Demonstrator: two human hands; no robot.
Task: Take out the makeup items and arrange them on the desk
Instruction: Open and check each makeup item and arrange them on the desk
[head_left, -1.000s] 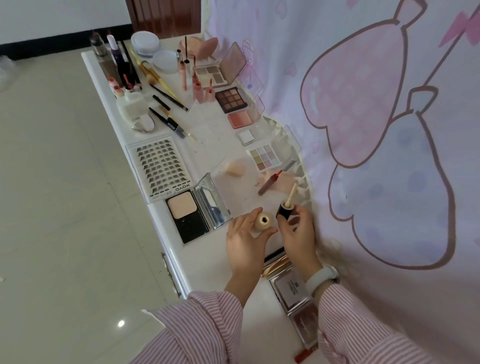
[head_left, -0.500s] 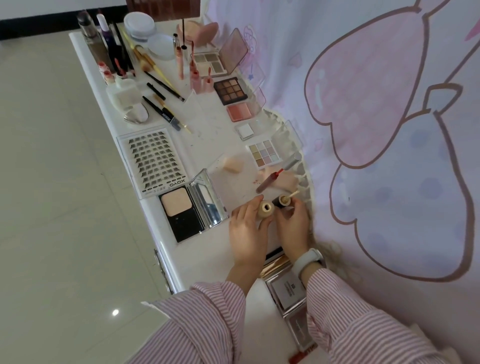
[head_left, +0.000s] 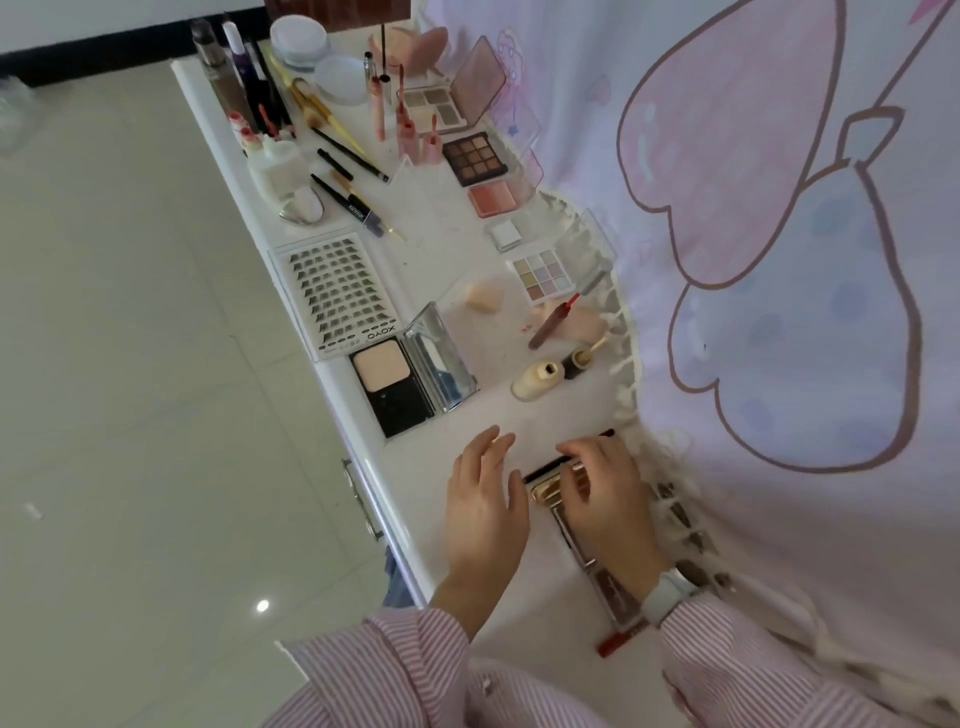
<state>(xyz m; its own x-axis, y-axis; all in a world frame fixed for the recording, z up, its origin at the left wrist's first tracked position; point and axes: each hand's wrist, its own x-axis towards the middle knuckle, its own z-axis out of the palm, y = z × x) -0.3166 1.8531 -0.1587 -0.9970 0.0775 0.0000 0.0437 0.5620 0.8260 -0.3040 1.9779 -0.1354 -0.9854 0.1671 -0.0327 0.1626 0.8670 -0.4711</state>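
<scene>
A cream concealer bottle (head_left: 535, 379) lies on the white desk (head_left: 415, 499), and its black-capped wand (head_left: 579, 359) lies right beside it; neither hand touches them. My left hand (head_left: 485, 499) hovers open over the desk, fingers spread. My right hand (head_left: 605, 480) rests with curled fingers on a gold and black compact (head_left: 545, 480) near the curtain. Whether it grips the compact I cannot tell. More flat cases (head_left: 608, 587) lie under my right wrist. An open powder compact (head_left: 405, 379) with a mirror stands left of the bottle.
A lash tray (head_left: 343, 293), eyeshadow palettes (head_left: 543, 273) (head_left: 474, 158), a blush pan (head_left: 491, 200), sponges (head_left: 483, 297), a lip gloss (head_left: 553, 322), brushes (head_left: 350, 156) and bottles (head_left: 223, 78) fill the desk's far part. A pink printed curtain (head_left: 779, 260) hangs along the right. A red pencil (head_left: 621, 639) lies near my right sleeve.
Both hands have set down the cream bottle and its wand and drawn back toward me. My right hand now lies on the gold compact.
</scene>
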